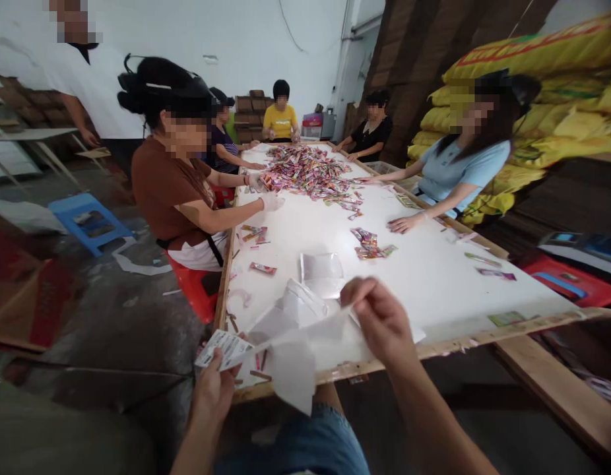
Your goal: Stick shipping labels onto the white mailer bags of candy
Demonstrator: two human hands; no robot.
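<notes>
My left hand (pixel 214 389) is closed at the near table edge, gripping a white printed card (pixel 221 348) together with one end of a clear plastic bag (pixel 290 343). My right hand (pixel 379 316) pinches the other end of that bag, which stretches between both hands and hangs down in front of my knee. More clear bags (pixel 321 272) lie on the white table (pixel 424 277) just beyond my hands. A few small coloured packets (pixel 369 245) lie further out.
A large heap of coloured packets (pixel 308 173) covers the far middle of the table. Several people sit along both sides and the far end, their hands in the packets. Yellow sacks (pixel 557 99) are stacked at right. A blue stool (pixel 90 221) and a red stool (pixel 196 290) stand at left.
</notes>
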